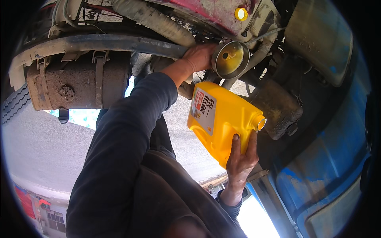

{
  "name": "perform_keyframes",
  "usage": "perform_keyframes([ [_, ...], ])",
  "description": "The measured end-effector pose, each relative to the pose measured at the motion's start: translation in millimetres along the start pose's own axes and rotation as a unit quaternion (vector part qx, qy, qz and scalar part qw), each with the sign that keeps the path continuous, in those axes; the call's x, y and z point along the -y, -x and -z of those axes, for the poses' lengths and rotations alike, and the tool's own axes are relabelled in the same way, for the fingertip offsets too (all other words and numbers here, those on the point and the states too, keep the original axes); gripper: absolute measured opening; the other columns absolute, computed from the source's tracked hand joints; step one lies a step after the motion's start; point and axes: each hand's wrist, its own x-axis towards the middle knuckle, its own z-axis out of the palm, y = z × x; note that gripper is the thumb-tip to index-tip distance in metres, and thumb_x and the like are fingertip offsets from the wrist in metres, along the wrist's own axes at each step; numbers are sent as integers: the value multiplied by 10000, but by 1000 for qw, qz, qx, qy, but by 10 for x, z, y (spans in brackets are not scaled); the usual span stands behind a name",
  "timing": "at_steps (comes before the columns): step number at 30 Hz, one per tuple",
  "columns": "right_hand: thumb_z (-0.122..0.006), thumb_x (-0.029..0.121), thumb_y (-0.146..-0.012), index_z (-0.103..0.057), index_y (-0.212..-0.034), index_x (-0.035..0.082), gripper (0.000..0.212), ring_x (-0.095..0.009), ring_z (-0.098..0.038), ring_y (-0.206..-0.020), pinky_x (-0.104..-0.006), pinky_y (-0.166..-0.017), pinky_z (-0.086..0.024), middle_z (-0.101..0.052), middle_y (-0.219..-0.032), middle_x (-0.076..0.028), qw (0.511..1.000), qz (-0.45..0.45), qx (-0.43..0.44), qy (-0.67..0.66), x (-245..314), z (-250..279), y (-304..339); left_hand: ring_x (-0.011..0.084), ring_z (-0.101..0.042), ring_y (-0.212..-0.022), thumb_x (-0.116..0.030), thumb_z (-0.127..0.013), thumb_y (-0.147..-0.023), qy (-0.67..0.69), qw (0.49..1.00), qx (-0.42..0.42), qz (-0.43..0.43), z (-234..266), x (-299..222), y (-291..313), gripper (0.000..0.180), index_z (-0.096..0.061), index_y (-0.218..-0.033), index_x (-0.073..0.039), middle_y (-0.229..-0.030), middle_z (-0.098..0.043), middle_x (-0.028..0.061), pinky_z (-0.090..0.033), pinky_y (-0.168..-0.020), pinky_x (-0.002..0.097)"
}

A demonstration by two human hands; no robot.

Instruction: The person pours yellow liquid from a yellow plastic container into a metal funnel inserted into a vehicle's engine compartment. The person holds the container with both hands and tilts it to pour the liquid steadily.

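My left hand [198,57] grips the side of a round metal funnel [237,70], its fingertips partly hidden behind the rim. A yellow tint shows inside the bowl around a dark hole; I cannot tell whether it is oil or a reflection. Lower and to the right, my right hand [241,160] is closed around a yellow plastic oil jug [234,111] with a pale label. The jug lies tilted just below the funnel, apart from its bowl. Its uncapped neck [260,123] points right, away from the funnel, and no liquid stream shows.
A dirty brown cylindrical tank [79,81] with straps hangs at left under a bent metal pipe [119,43]. A ribbed hose [154,22] and a red engine part [210,12] are above. A grimy reservoir [276,109] and a blue body panel [317,178] stand at right.
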Motion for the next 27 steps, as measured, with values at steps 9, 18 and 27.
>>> perform_keyframes([
  [9, -679, 232, -1065, -549, -1443, -102, 521, -290, -779, -1002, -373, -876, -626, -763, -1161, -229, 1000, 4, -1, -9, 4, -3, -16, 381, -687, -1125, -230, -758, -866, 3, 1000, -1, 8, -24, 20, 2, 375, -657, -1216, -139, -1206, -729, 135, -577, -935, 478],
  [18, -676, 228, -1066, -531, -1462, -115, 544, -274, -776, -992, -360, -871, -625, -762, -1154, -235, 999, 26, -10, -19, -53, -37, -5, 377, -679, -1153, -257, -748, -879, 11, 1000, 12, 5, 22, -8, 3, 375, -669, -1227, -141, -1233, -722, 141, -565, -962, 472],
  [27, -664, 237, -1072, -518, -1474, -120, 558, -256, -776, -963, -348, -854, -625, -769, -1132, -226, 1000, 18, 1, -18, 22, -5, -43, 405, -689, -1091, -256, -769, -868, 8, 1000, -10, -24, -49, 72, -19, 420, -650, -1249, -126, -1193, -736, 161, -579, -913, 486],
])
